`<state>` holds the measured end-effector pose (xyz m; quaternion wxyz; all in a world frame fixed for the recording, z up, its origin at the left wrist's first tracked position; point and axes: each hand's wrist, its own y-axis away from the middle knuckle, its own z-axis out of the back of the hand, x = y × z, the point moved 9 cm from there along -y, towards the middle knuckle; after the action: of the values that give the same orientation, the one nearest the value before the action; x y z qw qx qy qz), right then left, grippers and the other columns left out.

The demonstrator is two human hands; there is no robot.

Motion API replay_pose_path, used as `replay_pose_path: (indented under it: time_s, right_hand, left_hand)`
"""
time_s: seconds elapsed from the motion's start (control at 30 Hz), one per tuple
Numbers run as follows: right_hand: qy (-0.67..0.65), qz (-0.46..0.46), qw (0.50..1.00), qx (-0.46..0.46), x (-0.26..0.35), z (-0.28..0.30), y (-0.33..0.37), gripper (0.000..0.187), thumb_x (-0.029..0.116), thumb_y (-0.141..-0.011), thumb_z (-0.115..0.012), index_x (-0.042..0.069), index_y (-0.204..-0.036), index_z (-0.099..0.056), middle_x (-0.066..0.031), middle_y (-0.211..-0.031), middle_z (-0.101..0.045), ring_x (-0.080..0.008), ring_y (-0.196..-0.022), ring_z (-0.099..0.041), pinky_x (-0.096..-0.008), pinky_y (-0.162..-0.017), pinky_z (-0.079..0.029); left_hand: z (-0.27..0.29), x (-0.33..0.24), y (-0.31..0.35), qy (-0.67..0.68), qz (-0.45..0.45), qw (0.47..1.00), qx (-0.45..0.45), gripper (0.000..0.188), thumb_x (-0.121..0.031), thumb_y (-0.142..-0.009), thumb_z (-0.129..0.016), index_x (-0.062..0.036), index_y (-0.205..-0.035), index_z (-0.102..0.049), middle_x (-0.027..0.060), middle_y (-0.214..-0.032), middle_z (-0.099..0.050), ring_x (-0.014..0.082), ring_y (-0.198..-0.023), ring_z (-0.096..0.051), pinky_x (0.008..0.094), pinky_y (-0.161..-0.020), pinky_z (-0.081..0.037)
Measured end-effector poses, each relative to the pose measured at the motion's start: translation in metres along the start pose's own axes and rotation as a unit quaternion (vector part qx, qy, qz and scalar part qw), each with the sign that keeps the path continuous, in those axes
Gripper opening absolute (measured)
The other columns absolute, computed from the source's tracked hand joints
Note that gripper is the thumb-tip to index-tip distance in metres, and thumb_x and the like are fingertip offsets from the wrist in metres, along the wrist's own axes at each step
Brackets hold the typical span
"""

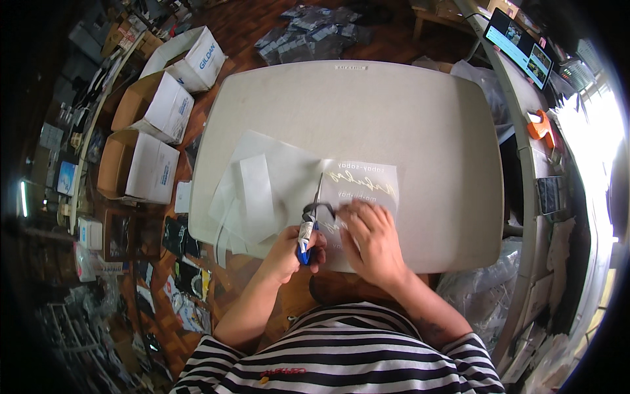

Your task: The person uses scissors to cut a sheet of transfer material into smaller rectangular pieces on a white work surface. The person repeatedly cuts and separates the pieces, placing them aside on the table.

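Observation:
My left hand (289, 255) is closed around the white-and-blue handle of what looks like a pair of scissors (305, 236). Its narrow blade points away from me along the left edge of a translucent printed sheet (367, 172), and a black loop sticks out to the right, slightly blurred. Over that sheet, my right hand (372, 240) has bent fingers with the thumb apart; the fingertips are smeared and lie close to the black loop. I cannot tell whether they touch it. Pale lettering runs across the sheet. Left of it lie several overlapping whitish sheets (226, 197), with a narrow white strip (257, 190) on top.
The work stands on a light grey table (420, 105) with rounded corners. Several cardboard boxes (154, 167) line the floor at left. Plastic-wrapped packs (315, 33) lie beyond the table. A side counter at right carries a screen (518, 49) and an orange tool (541, 128).

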<state>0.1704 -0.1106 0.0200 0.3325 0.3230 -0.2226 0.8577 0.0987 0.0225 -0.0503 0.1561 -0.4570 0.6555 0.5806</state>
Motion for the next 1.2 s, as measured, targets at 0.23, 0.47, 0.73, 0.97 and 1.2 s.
replay_pose_path:
  time_s: [0.23, 0.47, 0.73, 0.97, 1.2]
  right_hand:
    - [0.193, -0.022, 0.977, -0.085, -0.022, -0.013, -0.046, 0.049, 0.021, -0.095, -0.055, 0.007, -0.142, -0.049, -0.0141, -0.147, -0.044, -0.0325, -0.142, -0.035, -0.0519, -0.115, -0.026]
    - [0.187, -0.014, 0.978, -0.097, -0.02, -0.009, -0.047, 0.05, 0.021, -0.092, -0.058, 0.011, -0.14, -0.052, -0.0121, -0.146, -0.044, -0.0304, -0.14, -0.038, -0.0509, -0.114, -0.027]
    - [0.167, -0.006, 0.982, -0.093, -0.021, -0.001, -0.049, 0.05, 0.021, -0.089, -0.061, 0.01, -0.137, -0.055, -0.0112, -0.143, -0.047, -0.0281, -0.136, -0.042, -0.0479, -0.112, -0.028]
    - [0.171, -0.011, 0.981, -0.088, -0.023, -0.005, -0.047, 0.053, 0.025, -0.09, -0.06, 0.009, -0.14, -0.053, -0.0118, -0.145, -0.046, -0.0276, -0.137, -0.04, -0.0476, -0.113, -0.027]
    - [0.21, 0.007, 0.974, -0.08, -0.021, -0.009, -0.045, 0.052, 0.029, -0.094, -0.053, 0.006, -0.141, -0.049, -0.014, -0.145, -0.043, -0.0298, -0.137, -0.039, -0.0502, -0.112, -0.029]
  left_hand:
    - [-0.004, -0.003, -0.002, -0.053, 0.024, 0.998, 0.027, 0.023, -0.02, -0.085, -0.066, 0.0027, -0.085, -0.063, 0.012, -0.071, -0.062, 0.019, -0.057, -0.062, 0.0273, -0.045, -0.048]
    - [-0.001, -0.019, 0.002, -0.1, 0.04, 0.994, 0.023, 0.022, -0.017, -0.083, -0.068, 0.0041, -0.084, -0.063, 0.0127, -0.072, -0.062, 0.0189, -0.056, -0.062, 0.0269, -0.043, -0.048]
    - [-0.002, -0.026, -0.002, -0.119, 0.049, 0.992, 0.017, 0.022, -0.015, -0.084, -0.068, 0.0065, -0.083, -0.063, 0.0125, -0.075, -0.061, 0.0198, -0.061, -0.064, 0.0288, -0.045, -0.051]
    - [0.0, -0.023, -0.006, -0.126, 0.035, 0.991, 0.024, 0.022, -0.016, -0.084, -0.067, 0.0058, -0.082, -0.063, 0.0127, -0.073, -0.061, 0.0199, -0.06, -0.064, 0.0285, -0.045, -0.05]
    - [0.001, -0.024, -0.014, -0.123, 0.026, 0.992, 0.033, 0.023, -0.018, -0.084, -0.067, 0.0044, -0.081, -0.063, 0.0116, -0.07, -0.06, 0.019, -0.058, -0.063, 0.0281, -0.045, -0.049]
